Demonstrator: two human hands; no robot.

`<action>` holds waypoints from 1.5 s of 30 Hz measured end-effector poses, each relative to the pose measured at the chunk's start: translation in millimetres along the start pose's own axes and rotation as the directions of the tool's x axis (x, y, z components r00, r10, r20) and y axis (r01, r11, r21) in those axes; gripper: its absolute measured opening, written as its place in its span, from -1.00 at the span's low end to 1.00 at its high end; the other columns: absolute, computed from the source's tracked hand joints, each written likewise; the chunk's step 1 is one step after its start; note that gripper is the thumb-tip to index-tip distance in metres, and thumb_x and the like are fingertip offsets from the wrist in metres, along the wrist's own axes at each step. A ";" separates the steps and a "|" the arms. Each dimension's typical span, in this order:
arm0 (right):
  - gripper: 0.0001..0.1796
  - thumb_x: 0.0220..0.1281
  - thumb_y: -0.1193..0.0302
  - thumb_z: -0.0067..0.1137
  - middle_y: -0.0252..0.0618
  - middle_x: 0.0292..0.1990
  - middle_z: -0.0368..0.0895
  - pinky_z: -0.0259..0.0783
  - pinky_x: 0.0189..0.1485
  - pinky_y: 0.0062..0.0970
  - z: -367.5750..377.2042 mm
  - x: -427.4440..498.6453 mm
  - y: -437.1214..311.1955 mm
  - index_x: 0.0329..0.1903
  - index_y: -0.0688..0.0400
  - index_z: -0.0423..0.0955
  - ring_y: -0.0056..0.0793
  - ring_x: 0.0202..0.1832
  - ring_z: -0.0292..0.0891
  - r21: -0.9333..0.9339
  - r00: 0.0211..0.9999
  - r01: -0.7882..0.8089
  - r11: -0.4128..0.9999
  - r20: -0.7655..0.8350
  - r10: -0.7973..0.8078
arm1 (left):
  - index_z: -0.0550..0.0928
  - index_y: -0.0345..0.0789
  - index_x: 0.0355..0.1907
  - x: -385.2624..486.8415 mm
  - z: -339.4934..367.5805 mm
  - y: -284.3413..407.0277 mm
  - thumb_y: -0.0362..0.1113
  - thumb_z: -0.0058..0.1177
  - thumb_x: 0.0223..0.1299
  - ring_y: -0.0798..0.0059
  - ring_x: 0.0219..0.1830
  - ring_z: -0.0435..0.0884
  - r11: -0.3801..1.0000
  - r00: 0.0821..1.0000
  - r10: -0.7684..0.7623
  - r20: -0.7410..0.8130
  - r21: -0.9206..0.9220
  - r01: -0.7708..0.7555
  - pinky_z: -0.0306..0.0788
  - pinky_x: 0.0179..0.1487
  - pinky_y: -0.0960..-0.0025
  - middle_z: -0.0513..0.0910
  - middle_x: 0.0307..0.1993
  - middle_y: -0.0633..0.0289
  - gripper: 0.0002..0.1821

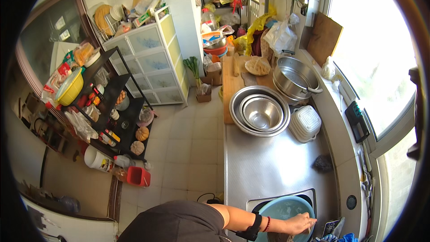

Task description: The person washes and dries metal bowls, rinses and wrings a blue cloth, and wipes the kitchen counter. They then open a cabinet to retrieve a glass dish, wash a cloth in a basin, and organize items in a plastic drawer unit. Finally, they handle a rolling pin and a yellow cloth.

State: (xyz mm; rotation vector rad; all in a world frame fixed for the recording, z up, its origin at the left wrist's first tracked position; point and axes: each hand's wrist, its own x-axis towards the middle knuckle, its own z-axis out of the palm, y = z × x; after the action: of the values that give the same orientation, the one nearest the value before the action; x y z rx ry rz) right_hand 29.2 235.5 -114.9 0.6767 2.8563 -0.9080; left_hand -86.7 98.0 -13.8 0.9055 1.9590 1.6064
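My left hand (299, 223) is over a light-blue plastic basin (307, 205) of water, its fingers bent close to the right rim. Something brownish (281, 237) shows beneath the hand at the picture's lower edge, too cut off to name. Whether my fingers hold it cannot be made out. The basin sits in a sink (252, 204) set into a stainless steel counter (255, 164). A black wristband and a red bead bracelet are on the left wrist. My right hand is out of view.
Nested steel bowls (262, 114), a white plastic basket (305, 123) and a steel steamer pot (295, 75) stand farther along the counter. A dark scrubbing pad (322, 163) lies near the wall. Blue-and-white cloth (336, 237) is beside the sink. A loaded black shelf (107, 107) stands across the floor.
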 end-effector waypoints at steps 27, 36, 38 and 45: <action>-0.77 0.26 0.36 0.19 -0.11 -0.24 0.59 0.40 -0.01 -0.28 71.3 -4.5 2.8 -0.08 0.19 0.53 -0.28 -0.18 0.45 0.022 0.969 -0.014 1.000 0.245 0.008 | 0.30 -0.17 0.41 -28.8 19.2 -122.4 -0.24 0.05 0.28 -0.21 0.33 0.26 0.741 0.748 -0.644 0.162 0.372 0.559 0.31 0.31 0.01 0.29 0.29 -0.13 -0.37; -0.80 0.25 0.37 0.21 -0.16 -0.32 0.63 0.45 -0.07 -0.33 33.7 5.0 -0.5 -0.16 0.22 0.58 -0.35 -0.25 0.50 0.151 0.968 0.073 0.986 0.226 -0.106 | 0.60 -0.18 0.17 -26.2 23.0 -134.1 -0.18 0.29 0.00 -0.03 0.22 0.43 0.560 0.736 -0.676 0.014 0.660 0.501 0.33 0.08 -0.10 0.42 0.28 0.05 -0.43; -0.81 0.25 0.38 0.21 -0.17 -0.33 0.65 0.46 -0.08 -0.35 10.3 9.1 8.4 -0.17 0.22 0.59 -0.36 -0.27 0.51 0.199 0.976 0.106 0.974 0.169 -0.140 | 0.65 -0.20 0.04 -30.8 21.5 -108.8 -0.21 0.27 0.00 0.05 0.16 0.46 0.791 0.960 -0.273 0.060 0.582 0.188 0.33 0.09 -0.07 0.50 0.15 0.11 -0.53; -0.78 0.20 0.39 0.22 -0.15 -0.31 0.66 0.47 -0.09 -0.35 -38.1 15.5 -3.1 -0.16 0.24 0.59 -0.34 -0.26 0.53 0.064 0.998 0.066 0.996 0.019 -0.067 | 0.65 -0.37 -0.39 4.3 -31.3 -30.6 -0.28 0.20 -0.11 0.14 -0.33 0.62 0.975 0.896 0.103 0.432 -0.223 -0.005 0.42 -0.26 0.23 0.62 -0.58 0.13 -0.78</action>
State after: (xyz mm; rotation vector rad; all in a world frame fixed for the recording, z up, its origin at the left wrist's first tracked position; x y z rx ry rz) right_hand 16.4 260.7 -84.9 0.5767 2.8578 -1.0127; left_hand -117.7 76.6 -36.2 1.1267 1.4282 1.4496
